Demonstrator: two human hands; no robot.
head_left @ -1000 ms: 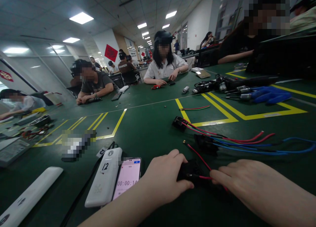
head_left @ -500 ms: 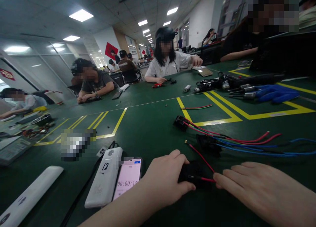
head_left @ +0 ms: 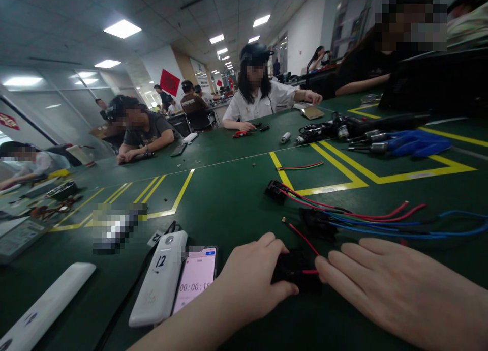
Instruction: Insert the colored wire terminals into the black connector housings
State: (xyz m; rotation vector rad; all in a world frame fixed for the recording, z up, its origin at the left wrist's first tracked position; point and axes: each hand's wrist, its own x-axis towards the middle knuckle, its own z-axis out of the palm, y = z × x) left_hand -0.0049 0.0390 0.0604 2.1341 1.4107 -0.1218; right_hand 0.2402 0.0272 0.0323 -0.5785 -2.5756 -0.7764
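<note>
A small black connector block (head_left: 295,270) lies on the green table (head_left: 229,203) near the front edge. My left hand (head_left: 253,280) is closed around its left side, thumb under and fingers over. My right hand (head_left: 392,290) lies flat, its fingertips pinching the red wire (head_left: 301,235) where it enters the block. That wire runs up and left to a bare metal end. Beyond it lie two more black connectors (head_left: 318,223) with red and blue wires (head_left: 381,224) trailing to the right.
A white power bank marked 12 (head_left: 160,280) and a phone showing a timer (head_left: 196,285) lie left of my left hand. Tools and blue gloves (head_left: 415,145) sit at the far right. Several people sit along the table's far side.
My right hand has slid left along the red wire, up to the black block. My left hand keeps its hold. A person across the table has stretched an arm out to the right.
</note>
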